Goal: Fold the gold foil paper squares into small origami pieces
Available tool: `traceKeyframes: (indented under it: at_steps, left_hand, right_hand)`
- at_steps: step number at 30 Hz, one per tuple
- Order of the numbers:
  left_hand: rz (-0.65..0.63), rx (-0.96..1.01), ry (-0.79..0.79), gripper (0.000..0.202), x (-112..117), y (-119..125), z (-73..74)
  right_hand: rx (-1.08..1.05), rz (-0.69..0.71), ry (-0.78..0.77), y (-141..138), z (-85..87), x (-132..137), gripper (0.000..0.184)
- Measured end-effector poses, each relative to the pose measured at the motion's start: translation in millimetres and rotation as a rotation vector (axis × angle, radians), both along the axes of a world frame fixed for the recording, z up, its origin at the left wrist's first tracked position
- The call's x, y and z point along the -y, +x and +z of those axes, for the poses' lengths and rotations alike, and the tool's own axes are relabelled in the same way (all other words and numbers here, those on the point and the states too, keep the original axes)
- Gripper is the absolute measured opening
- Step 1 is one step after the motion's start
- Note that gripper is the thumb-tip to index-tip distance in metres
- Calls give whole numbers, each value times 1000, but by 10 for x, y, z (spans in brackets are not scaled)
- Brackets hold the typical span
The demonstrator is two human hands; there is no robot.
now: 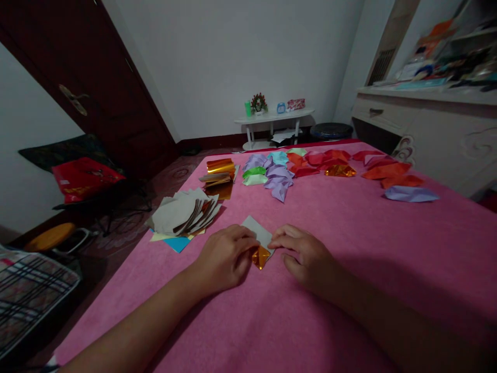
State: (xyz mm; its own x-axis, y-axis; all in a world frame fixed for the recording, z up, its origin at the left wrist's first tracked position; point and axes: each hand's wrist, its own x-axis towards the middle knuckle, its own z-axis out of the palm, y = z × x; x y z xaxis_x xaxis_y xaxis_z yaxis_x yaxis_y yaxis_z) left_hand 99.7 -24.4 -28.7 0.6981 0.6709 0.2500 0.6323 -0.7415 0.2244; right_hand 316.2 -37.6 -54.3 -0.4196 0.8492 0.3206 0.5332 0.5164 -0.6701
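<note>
Closest to me are my two forearms coming in over the pink tablecloth [310, 321]. Both hands meet on one small sheet of foil paper [261, 242], which lies flat on the cloth right in front of me, about midway across the table. It shows its white back, with a gold corner folded over at the near edge.

My left hand [225, 256] is curled, fingers pressed together, with the tips clamped down on the paper's left side by that gold bit. My right hand [306, 256] comes in from the other side with thumb and forefinger closed on the right edge and the other fingers tucked under. My knuckles hide part of the sheet, so I can't see the whole fold.

Just past my left hand is a messy fan of whitish sheets [186, 212] near the table's left edge, with a blue sheet [177, 243] poking out underneath. Behind that is a small stack of gold foil [220, 170].

Further back is a scatter of folded pieces: purple ones [277, 181], a green one [254, 176], then red and orange ones [334, 158] running off to the right, a gold one [339, 171] among them, and a lone purple piece [410, 194] well apart on the right. Nothing lies between those and my hands, just bare cloth.

Off the table there's a chair with a red bag [83, 178] on the left, a dark door [97, 88] behind it, a little white table [274, 116] with a plant [259, 103] against the far wall, and a dresser [427, 129] on the right.
</note>
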Motion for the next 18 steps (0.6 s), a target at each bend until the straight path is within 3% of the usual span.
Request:
traceKeyframes:
  at_steps: [6, 12, 18]
  left_hand:
    - [-55, -2, 3, 28, 82, -71, 41]
    - [-92, 21, 191, 22, 81, -77, -115]
    - [-90, 79, 157, 20, 82, -69, -120]
  right_hand:
    - [-44, -4, -34, -3, 11, -1, 54]
    - [-33, -30, -31, -15, 7, 6, 45]
    - [-49, -35, -14, -23, 21, 2, 36]
